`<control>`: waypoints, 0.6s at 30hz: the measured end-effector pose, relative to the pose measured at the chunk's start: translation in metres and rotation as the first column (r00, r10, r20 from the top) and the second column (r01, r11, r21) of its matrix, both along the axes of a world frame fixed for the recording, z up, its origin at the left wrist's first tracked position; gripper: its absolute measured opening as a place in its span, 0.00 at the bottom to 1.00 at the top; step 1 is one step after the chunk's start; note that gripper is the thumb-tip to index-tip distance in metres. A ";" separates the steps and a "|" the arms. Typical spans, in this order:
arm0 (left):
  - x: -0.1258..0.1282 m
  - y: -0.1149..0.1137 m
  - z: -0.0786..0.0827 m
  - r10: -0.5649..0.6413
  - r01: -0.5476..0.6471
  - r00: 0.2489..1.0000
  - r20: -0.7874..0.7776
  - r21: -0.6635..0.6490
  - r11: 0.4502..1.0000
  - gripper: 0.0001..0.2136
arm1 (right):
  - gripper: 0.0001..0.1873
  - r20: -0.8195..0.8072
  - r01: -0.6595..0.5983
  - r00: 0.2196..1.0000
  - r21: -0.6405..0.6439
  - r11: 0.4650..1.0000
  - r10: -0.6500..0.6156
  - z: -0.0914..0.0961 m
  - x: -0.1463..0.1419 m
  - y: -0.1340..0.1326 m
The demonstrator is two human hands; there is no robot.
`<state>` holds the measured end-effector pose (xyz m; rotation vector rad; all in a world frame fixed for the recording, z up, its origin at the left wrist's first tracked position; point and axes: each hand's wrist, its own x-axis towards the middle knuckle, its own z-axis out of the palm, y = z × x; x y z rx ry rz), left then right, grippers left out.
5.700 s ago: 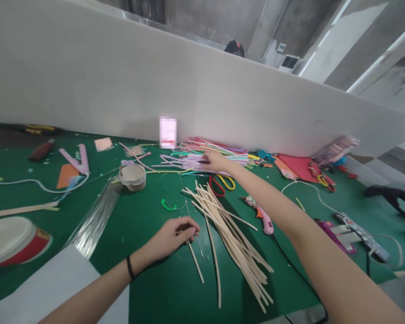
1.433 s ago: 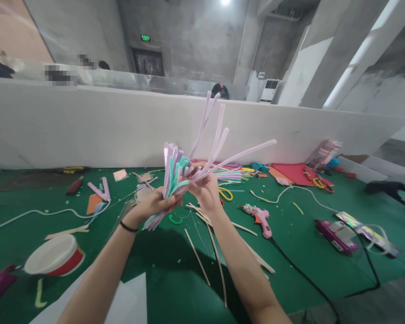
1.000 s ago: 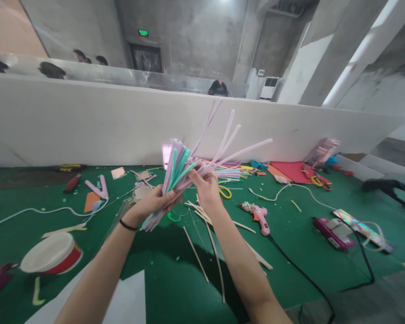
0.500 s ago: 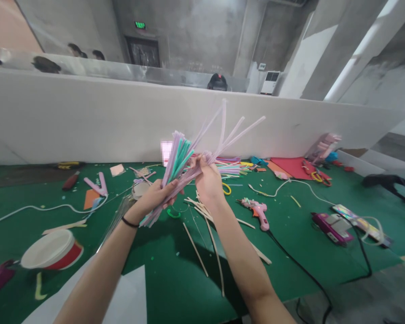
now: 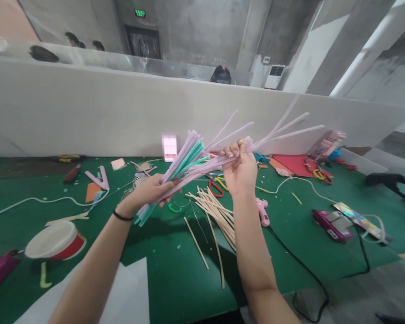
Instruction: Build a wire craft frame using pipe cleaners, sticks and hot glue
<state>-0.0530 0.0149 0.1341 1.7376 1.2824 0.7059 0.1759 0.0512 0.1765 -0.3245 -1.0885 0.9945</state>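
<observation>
Many fuzzy lilac and mint-green stems (image 5: 189,157) slant above the green bench (image 5: 165,279), bunched in the tightly curled left hand (image 5: 151,189); the closed right hand (image 5: 241,171) grips pale-lilac strands (image 5: 205,170), their tips splaying rightward. A loosened left grip could spill stems onto the thin beige wooden sticks (image 5: 218,216); uneven pulling could bend or tangle the strands.

Bare hands (image 5: 241,175), bare forearms (image 5: 256,243), thin black band (image 5: 122,217) round left wrist (image 5: 127,208)
</observation>
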 end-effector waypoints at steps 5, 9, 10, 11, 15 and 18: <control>-0.005 -0.005 0.007 -0.053 0.052 0.996 -0.069 -0.011 0.999 0.14 | 0.12 -0.004 0.026 1.000 0.078 0.997 -0.025 0.000 0.024 0.012; -0.021 -0.005 0.011 -0.093 0.095 0.992 -0.090 0.013 0.995 0.16 | 0.09 -0.176 0.036 0.984 0.072 0.997 -0.023 0.003 0.050 0.016; -0.026 -0.005 0.011 -0.104 0.105 0.990 -0.094 0.011 0.994 0.16 | 0.09 -0.217 0.046 0.976 0.061 0.997 -0.032 0.004 0.056 0.015; -0.031 -0.005 0.011 -0.113 0.114 0.988 -0.103 0.003 0.993 0.16 | 0.08 -0.252 0.057 0.967 0.046 0.997 -0.044 0.006 0.062 0.014; -0.051 -0.006 0.013 -0.178 0.176 0.966 -0.185 -0.027 0.984 0.14 | 0.11 -0.349 0.060 0.935 -0.009 0.998 -0.059 0.013 0.079 0.008; -0.070 -0.010 0.013 -0.220 0.226 0.948 -0.229 0.000 0.974 0.16 | 0.14 -0.423 -0.007 0.906 -0.003 1.000 0.005 0.016 0.088 0.005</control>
